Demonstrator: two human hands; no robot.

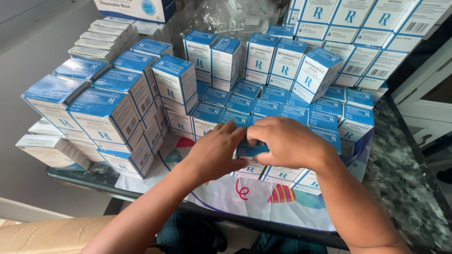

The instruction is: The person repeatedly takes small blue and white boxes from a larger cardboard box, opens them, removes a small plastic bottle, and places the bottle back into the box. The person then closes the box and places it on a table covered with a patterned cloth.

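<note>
Far left: flat white cartons [49, 149] lying low at table edge, more white ones [101, 40] stacked toward the back.
Next: tall stack of blue-and-white boxes [101, 124], several layers, tilted slightly toward camera, blue lids up.
Just right of it: shorter stack [175, 89], top box upright, blue top, white side.
Back centre: crinkled clear plastic wrap [226, 16]; white-and-blue carton [136, 8] at top edge.
Centre: left hand [214, 153], fingers curled, tips touching top edge of small blue box [249, 150] (mostly hidden by both hands).
Small blue box in front row of the low layer, near front edge, above printed cloth [245, 195] with colourful shapes.
Right hand [287, 143] over same box from the right, thumb and fingertips pinched on its top; both hands clamped on it, fingertips nearly meeting.
Behind hands: low layer of blue boxes [263, 106] packed side by side, lids up.
Above that: upright boxes in a row [261, 59], one box [314, 75] leaning right.
Upper right: overlapping white boxes with blue bands [372, 28], fanned out on a slant.
Far right: dark speckled stone countertop [405, 178], white cabinet frame [423, 103] beyond.
Bottom: checked blue-green fabric [188, 235] under dark table rim [263, 226]; tan cardboard [47, 235] bottom left.
</note>
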